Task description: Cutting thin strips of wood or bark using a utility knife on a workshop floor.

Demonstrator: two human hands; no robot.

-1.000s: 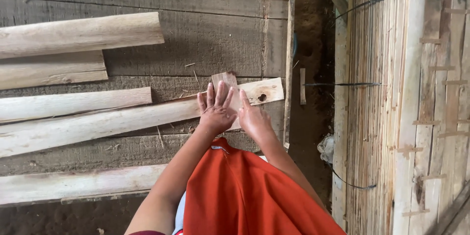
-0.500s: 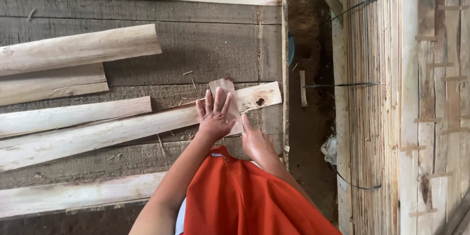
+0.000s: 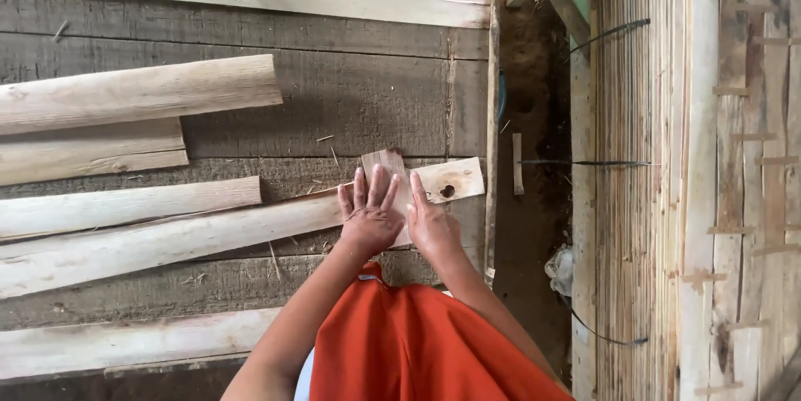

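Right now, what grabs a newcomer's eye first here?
Two bare hands, left hand and right hand, pressed flat side by side on a small wood block, bottom centre. The block lies across a long pale plank with a knot hole near its right end. Below them, an orange garment fills the foreground.

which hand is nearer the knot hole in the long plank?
Right. The right hand lies just beside the knot hole, on the long plank. The left hand lies flat farther away, on the small wood piece.
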